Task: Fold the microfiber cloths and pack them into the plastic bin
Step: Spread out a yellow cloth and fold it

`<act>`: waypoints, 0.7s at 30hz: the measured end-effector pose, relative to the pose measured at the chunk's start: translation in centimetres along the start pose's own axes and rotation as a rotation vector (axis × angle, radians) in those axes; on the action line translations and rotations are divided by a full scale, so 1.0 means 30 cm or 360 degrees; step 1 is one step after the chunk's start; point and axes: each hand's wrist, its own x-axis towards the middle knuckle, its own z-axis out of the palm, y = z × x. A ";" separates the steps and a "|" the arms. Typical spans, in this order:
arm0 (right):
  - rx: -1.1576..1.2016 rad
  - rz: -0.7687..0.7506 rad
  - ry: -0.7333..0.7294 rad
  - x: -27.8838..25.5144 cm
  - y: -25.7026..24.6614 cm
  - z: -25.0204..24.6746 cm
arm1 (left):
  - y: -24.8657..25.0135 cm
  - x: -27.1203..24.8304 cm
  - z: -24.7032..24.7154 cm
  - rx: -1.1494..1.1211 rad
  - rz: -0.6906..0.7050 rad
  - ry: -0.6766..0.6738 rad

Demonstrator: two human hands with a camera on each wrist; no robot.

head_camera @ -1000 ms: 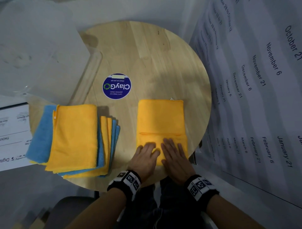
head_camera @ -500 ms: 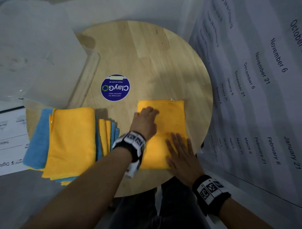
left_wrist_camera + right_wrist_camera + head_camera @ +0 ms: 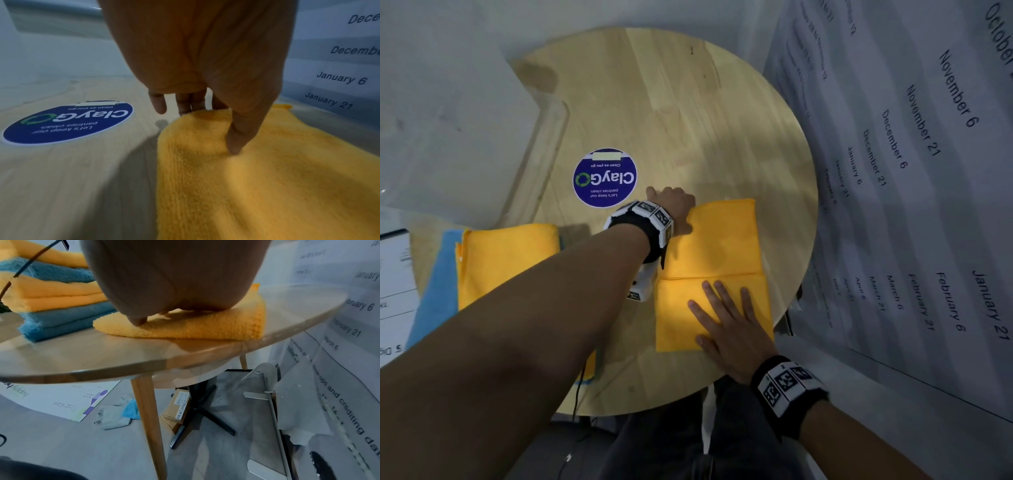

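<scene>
A folded yellow cloth (image 3: 717, 246) (image 3: 267, 186) lies on the right half of the round wooden table (image 3: 688, 102). My left hand (image 3: 674, 205) (image 3: 209, 128) reaches to its far left corner; the thumb lies on top and the fingers curl over the far edge, pinching the corner. My right hand (image 3: 726, 318) rests flat with spread fingers on the near part of the cloth (image 3: 205, 327). A clear plastic bin (image 3: 448, 130) stands at the table's far left.
A stack of folded yellow and blue cloths (image 3: 506, 263) (image 3: 57, 288) sits on the table's left side, partly behind my left forearm. A round blue sticker (image 3: 604, 178) marks the table's middle. A printed sheet of dates (image 3: 928, 171) hangs close on the right.
My left hand left the cloth's near edge beside the right hand and moved forward to the far left corner. My right hand stayed pressing on the near part.
</scene>
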 end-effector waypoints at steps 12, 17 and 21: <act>0.0041 -0.0110 0.0026 0.090 0.029 -0.035 | -0.015 -0.105 -0.115 -0.0448 0.0217 -0.0071; 0.0062 0.0099 0.0053 0.089 0.038 -0.085 | -0.014 -0.206 -0.119 -0.0477 0.0369 0.0110; 0.0039 0.0064 -0.0057 0.067 0.054 -0.071 | -0.001 -0.308 -0.049 -0.0564 0.0482 0.0165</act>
